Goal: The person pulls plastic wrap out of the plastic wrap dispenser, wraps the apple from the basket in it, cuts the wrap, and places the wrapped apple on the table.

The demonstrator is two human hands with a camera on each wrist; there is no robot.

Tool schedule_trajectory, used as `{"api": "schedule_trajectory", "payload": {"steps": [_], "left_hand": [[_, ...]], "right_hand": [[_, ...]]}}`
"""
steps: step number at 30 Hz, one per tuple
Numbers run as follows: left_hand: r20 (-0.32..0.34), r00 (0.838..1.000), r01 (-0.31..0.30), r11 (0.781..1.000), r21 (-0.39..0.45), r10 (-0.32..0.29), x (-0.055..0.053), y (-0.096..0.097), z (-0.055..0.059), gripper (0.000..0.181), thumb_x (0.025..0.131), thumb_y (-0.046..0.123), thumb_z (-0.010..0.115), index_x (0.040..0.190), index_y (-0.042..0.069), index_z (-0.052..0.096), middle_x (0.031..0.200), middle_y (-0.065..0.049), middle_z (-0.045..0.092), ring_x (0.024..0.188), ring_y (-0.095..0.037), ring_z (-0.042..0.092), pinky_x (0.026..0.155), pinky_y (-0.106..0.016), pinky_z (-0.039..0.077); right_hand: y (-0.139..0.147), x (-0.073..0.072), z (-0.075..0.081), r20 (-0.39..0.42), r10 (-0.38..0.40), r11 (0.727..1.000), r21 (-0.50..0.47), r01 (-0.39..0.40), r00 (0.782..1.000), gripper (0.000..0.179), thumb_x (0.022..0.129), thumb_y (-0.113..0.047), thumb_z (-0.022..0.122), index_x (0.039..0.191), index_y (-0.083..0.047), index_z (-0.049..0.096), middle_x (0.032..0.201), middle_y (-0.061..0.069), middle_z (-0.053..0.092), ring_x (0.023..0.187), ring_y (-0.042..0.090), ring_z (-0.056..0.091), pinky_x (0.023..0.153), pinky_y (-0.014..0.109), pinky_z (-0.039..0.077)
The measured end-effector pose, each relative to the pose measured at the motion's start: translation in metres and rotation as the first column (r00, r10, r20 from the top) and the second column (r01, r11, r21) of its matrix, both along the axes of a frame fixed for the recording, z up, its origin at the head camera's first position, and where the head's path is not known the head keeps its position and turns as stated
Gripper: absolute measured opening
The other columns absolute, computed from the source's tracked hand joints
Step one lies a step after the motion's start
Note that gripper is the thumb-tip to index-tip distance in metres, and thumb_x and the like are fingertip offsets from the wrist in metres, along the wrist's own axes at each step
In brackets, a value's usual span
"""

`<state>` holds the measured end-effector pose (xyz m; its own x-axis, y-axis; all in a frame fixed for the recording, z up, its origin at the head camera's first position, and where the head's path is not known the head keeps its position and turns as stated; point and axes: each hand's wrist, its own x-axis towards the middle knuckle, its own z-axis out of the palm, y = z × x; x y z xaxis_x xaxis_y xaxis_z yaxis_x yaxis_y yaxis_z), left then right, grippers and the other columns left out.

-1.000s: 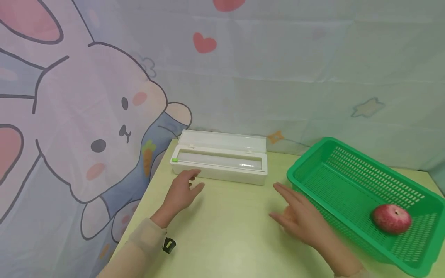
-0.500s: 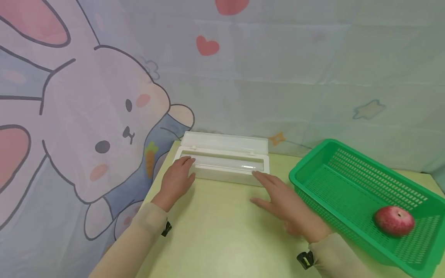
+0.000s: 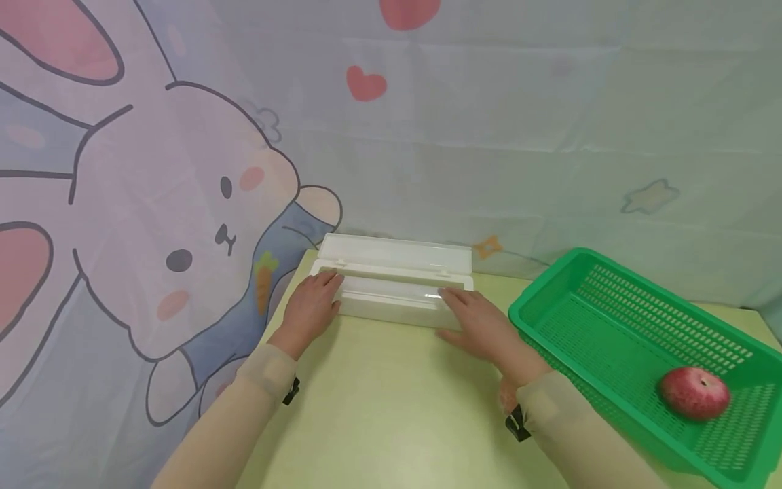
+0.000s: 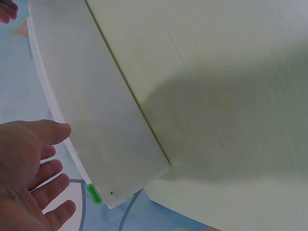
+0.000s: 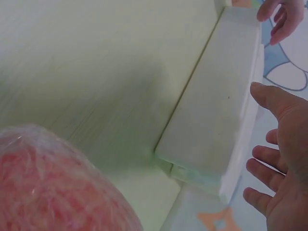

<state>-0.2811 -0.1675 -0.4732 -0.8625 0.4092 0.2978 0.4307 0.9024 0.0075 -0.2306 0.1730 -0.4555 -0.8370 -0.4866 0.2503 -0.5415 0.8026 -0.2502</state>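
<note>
A long white cling film dispenser (image 3: 391, 311) lies at the back of the table, its lid (image 3: 397, 252) tipped up behind it. A green cutter slider (image 4: 94, 193) shows at its left end in the left wrist view. My left hand (image 3: 310, 305) reaches over that end, thumb at the front edge and fingers spread loosely. Over the right end, my right hand (image 3: 482, 329) has its fingertips at the top edge, fingers relaxed. Beneath my right wrist is a reddish, rounded thing in clear film (image 5: 57, 187), mostly hidden in the head view.
A green perforated basket (image 3: 617, 360) stands on the right of the table (image 3: 391, 407), holding a red, round fruit (image 3: 694, 394). Behind the table hangs a cloth printed with a rabbit (image 3: 183, 204). The basket's near wall runs close beside my right forearm.
Both hands have moved forward from in front of the dispenser to its two ends; my right hand has also gone left. The basket and fruit stay put.
</note>
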Motion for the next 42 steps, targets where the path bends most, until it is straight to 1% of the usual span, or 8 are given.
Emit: {"api": "schedule_trajectory", "payload": {"steps": [2, 4, 9, 16, 22, 26, 35, 42], "left_hand": [[0.008, 1.000, 0.007, 1.000, -0.014, -0.007, -0.002, 0.000, 0.000, 0.050, 0.096, 0.014, 0.081, 0.141, -0.001, 0.064, 0.147, -0.019, 0.063, 0.136, -0.036, 0.060, 0.115, -0.053, 0.048], [0.031, 0.999, 0.017, 0.999, -0.029, -0.016, -0.004, -0.001, -0.002, 0.050, 0.097, 0.014, 0.080, 0.143, 0.000, 0.063, 0.148, -0.018, 0.062, 0.136, -0.036, 0.059, 0.117, -0.054, 0.045], [0.088, 0.996, 0.024, 0.997, -0.069, -0.018, -0.007, -0.001, -0.004, 0.052, 0.100, 0.016, 0.076, 0.148, 0.002, 0.060, 0.151, -0.017, 0.060, 0.139, -0.036, 0.058, 0.120, -0.054, 0.041], [0.100, 0.995, 0.031, 0.995, -0.093, -0.022, -0.010, -0.002, -0.003, 0.048, 0.102, 0.017, 0.074, 0.147, 0.003, 0.061, 0.151, -0.015, 0.061, 0.139, -0.035, 0.057, 0.121, -0.054, 0.040], [0.102, 0.994, 0.036, 0.994, -0.103, -0.025, -0.009, -0.002, -0.003, 0.041, 0.104, 0.016, 0.071, 0.143, 0.004, 0.064, 0.146, -0.014, 0.065, 0.137, -0.033, 0.060, 0.119, -0.055, 0.043], [0.084, 0.996, 0.039, 0.995, -0.094, -0.031, -0.010, -0.004, -0.005, 0.032, 0.105, 0.014, 0.069, 0.137, 0.005, 0.067, 0.141, -0.013, 0.069, 0.133, -0.032, 0.063, 0.117, -0.056, 0.045], [-0.010, 0.999, 0.050, 0.995, -0.083, -0.051, -0.012, -0.007, -0.013, 0.020, 0.105, 0.011, 0.068, 0.124, 0.006, 0.070, 0.134, -0.011, 0.073, 0.124, -0.031, 0.069, 0.112, -0.055, 0.048], [-0.024, 0.998, 0.048, 0.996, -0.078, -0.050, -0.010, -0.008, -0.014, 0.019, 0.106, 0.012, 0.067, 0.124, 0.007, 0.071, 0.135, -0.010, 0.073, 0.124, -0.030, 0.070, 0.115, -0.054, 0.047]], "right_hand": [[-0.001, -0.004, -0.003, -0.022, 0.002, 1.000, 0.024, -0.001, 1.000, 0.067, 0.097, -0.025, 0.080, 0.149, 0.007, 0.054, 0.146, 0.027, 0.059, 0.128, 0.050, 0.060, 0.111, 0.059, 0.049], [-0.002, -0.008, -0.005, -0.029, -0.002, 0.999, 0.047, 0.004, 1.000, 0.066, 0.097, -0.026, 0.079, 0.149, 0.006, 0.054, 0.145, 0.026, 0.060, 0.129, 0.050, 0.060, 0.112, 0.059, 0.048], [-0.004, -0.011, -0.010, 0.006, -0.023, 0.996, 0.086, 0.022, 1.000, 0.064, 0.100, -0.029, 0.077, 0.149, 0.004, 0.055, 0.146, 0.025, 0.061, 0.129, 0.050, 0.059, 0.113, 0.058, 0.047], [-0.004, -0.014, -0.016, 0.015, -0.032, 0.994, 0.103, 0.030, 0.999, 0.062, 0.099, -0.030, 0.077, 0.148, 0.003, 0.057, 0.142, 0.024, 0.064, 0.126, 0.047, 0.061, 0.110, 0.056, 0.049], [-0.004, -0.013, -0.020, 0.013, -0.033, 0.993, 0.115, 0.032, 0.999, 0.061, 0.099, -0.029, 0.077, 0.146, 0.004, 0.058, 0.140, 0.024, 0.065, 0.126, 0.047, 0.061, 0.111, 0.056, 0.049], [-0.004, -0.013, -0.019, -0.010, -0.025, 0.992, 0.121, 0.026, 1.000, 0.060, 0.099, -0.029, 0.078, 0.145, 0.004, 0.059, 0.137, 0.024, 0.067, 0.125, 0.046, 0.062, 0.111, 0.057, 0.049], [-0.004, -0.014, -0.016, -0.050, -0.010, 0.992, 0.127, 0.017, 0.999, 0.056, 0.097, -0.029, 0.079, 0.140, 0.003, 0.063, 0.132, 0.023, 0.070, 0.120, 0.044, 0.065, 0.108, 0.056, 0.051], [-0.003, -0.014, -0.016, -0.048, -0.006, 0.991, 0.134, 0.012, 0.999, 0.054, 0.097, -0.030, 0.079, 0.138, 0.001, 0.063, 0.130, 0.022, 0.071, 0.118, 0.044, 0.066, 0.105, 0.057, 0.053]]}}
